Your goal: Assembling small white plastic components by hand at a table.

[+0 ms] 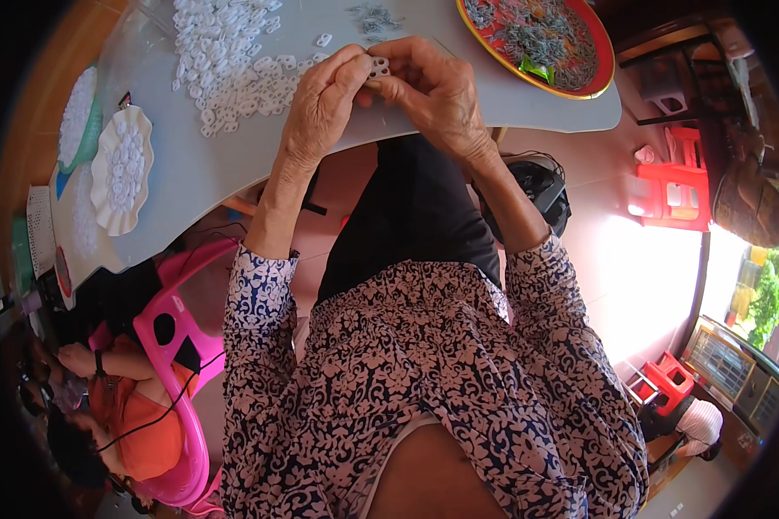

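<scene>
Above the table's near edge, my left hand [322,108] and my right hand [439,97] meet, with fingers bent and tips pinched together. Between them is a small white plastic piece with holes [378,67], partly covered by the fingers. Both hands are closed on it. Just left of my left hand spreads a big pile of similar white plastic pieces [225,52]. A small heap of thin grey pieces [376,19] lies beyond my fingers. To the right of my right hand, a round red tray with a gold rim [610,73] holds many thin grey pieces and a green wrapper.
At the table's left stand a white scalloped dish [102,186] and a green basket [88,143], both holding small white pieces. A person in orange [151,424] sits on a pink chair [195,432] at lower left. Red stools [677,192] and another person [697,424] are at right.
</scene>
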Demonstrator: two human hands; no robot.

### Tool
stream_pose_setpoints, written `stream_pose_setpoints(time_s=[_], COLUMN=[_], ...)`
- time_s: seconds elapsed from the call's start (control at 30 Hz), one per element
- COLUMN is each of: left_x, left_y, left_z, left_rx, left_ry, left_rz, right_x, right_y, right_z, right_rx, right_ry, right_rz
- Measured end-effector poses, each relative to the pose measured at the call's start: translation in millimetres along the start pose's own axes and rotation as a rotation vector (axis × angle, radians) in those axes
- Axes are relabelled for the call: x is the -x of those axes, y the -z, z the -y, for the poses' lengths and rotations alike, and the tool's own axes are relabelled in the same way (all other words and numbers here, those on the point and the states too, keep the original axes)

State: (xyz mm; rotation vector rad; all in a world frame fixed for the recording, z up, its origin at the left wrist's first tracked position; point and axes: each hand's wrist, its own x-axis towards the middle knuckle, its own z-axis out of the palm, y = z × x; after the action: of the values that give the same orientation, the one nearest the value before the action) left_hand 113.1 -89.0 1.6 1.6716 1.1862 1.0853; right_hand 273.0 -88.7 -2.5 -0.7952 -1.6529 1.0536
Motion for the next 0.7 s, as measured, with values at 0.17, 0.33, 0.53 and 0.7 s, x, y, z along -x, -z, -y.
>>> stream_pose_setpoints(time_s=[0.17,0.33,0.53,0.7], left_x=[2.3,3.3,3.6,4.7], left_y=[-2.3,-2.7,-0.6,0.7], left_z=[-3.8,-6.3,-2.8,-2.3], left_rx=[0.019,0.011,0.009,0.025], left_ry=[-0.017,0.015,-0.020,-0.076], left_rz=[-0.017,-0.016,0.013,0.038], right_x=[-0.2,0.5,1.4,2.2], right_y=[-1.9,-2.0,-3.7,-3.8], right_z=[4.8,6.6,7.3,7.9], right_rx=[0.194,0.211,0.227,0.203], right_ry=[0.103,0.108,0.133,0.114], right_rz=[-0.041,-0.044,-0.052,-0.039])
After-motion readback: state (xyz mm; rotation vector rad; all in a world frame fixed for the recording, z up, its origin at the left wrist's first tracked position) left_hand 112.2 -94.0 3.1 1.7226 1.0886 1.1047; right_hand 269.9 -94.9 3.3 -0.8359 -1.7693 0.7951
